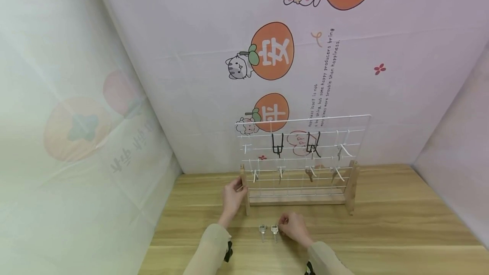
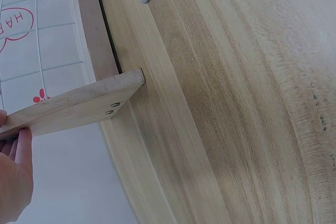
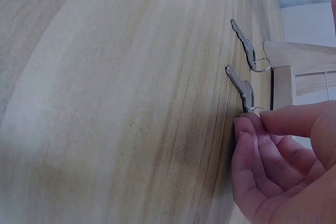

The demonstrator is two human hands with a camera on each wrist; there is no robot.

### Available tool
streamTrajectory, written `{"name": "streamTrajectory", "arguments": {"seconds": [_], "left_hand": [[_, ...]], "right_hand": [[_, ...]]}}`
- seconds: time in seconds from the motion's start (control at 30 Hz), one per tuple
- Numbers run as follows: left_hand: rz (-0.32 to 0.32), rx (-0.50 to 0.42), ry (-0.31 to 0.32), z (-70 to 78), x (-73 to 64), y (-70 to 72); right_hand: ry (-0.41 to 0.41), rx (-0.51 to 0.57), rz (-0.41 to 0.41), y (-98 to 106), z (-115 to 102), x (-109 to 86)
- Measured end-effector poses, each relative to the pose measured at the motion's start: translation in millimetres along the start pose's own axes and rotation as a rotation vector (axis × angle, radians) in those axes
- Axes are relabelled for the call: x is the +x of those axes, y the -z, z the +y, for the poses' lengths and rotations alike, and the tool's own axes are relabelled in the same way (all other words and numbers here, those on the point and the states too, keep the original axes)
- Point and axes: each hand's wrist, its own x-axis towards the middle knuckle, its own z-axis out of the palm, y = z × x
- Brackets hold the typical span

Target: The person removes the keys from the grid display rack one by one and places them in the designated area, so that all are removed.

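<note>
My left hand (image 1: 232,198) grips the left wooden post (image 2: 89,98) of a white wire grid rack, thumb on one side and fingers on the other. Two silver keys lie side by side on the table in front of the rack, a left key (image 1: 262,228) and a right key (image 1: 274,228), each with a thin wire ring. At the right key, my right hand (image 1: 294,226) pinches its ring (image 3: 257,109) between thumb and fingertips, the other fingers curled. In the right wrist view the blade of this key (image 3: 239,82) points away from the hand.
On the wire grid (image 1: 298,181) hang white hooks (image 1: 256,175) and black hooks (image 1: 277,143), several with keys such as a brownish key (image 1: 310,175). The right wooden post (image 1: 351,190) stands opposite. A printed cloth (image 1: 206,109) rises behind the wooden table (image 1: 389,224).
</note>
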Motion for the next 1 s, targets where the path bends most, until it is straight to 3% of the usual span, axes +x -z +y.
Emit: {"name": "streamTrajectory", "arguments": {"seconds": [0.17,0.27,0.6,0.77,1.0], "left_hand": [[-0.029,-0.007,-0.014,29.1,-8.6,5.9],[-0.034,-0.011,-0.015,37.1,-11.1,8.4],[0.010,-0.013,0.011,-4.1,1.3,-0.6],[0.003,-0.031,0.003,-9.9,2.3,0.8],[-0.008,-0.029,0.011,-10.8,2.3,1.6]], "right_hand": [[0.023,-0.008,0.000,1,-1,-0.4],[0.021,-0.011,-0.008,2,-2,-0.7],[-0.028,0.016,-0.039,12,-4,-4.2],[0.013,0.043,-0.031,24,-8,-7.3],[0.077,0.018,0.042,41,-20,-8.4]]}}
